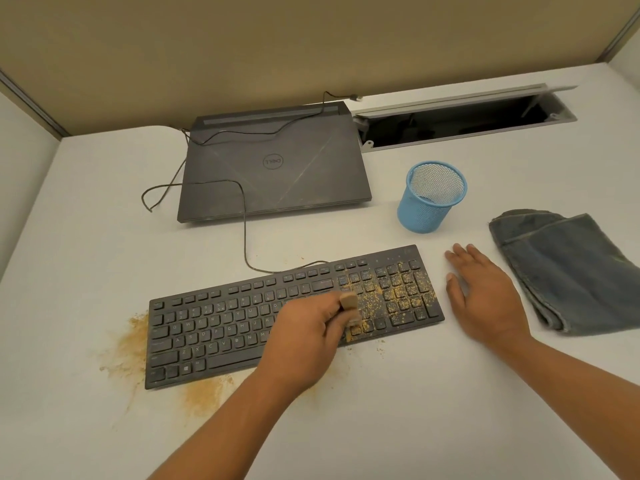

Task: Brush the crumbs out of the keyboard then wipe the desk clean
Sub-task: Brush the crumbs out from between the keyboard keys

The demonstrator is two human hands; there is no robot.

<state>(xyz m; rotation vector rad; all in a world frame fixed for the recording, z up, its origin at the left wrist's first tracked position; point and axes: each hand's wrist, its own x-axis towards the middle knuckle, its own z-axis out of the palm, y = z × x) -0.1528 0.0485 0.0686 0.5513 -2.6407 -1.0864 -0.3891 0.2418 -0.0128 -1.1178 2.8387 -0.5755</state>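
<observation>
A black keyboard lies slanted on the white desk. Yellow-brown crumbs cover its right keys and number pad. More crumbs are smeared on the desk at its left end and along its front edge. My left hand grips a small wooden-handled brush over the keys just left of the number pad; the bristles are blurred. My right hand rests flat on the desk right of the keyboard, fingers straight. A folded blue-grey cloth lies further right.
A closed dark laptop sits behind the keyboard, with the keyboard's cable looping over it. A blue mesh cup stands behind the keyboard's right end. An open cable hatch is at the back. Beige partition walls enclose the desk.
</observation>
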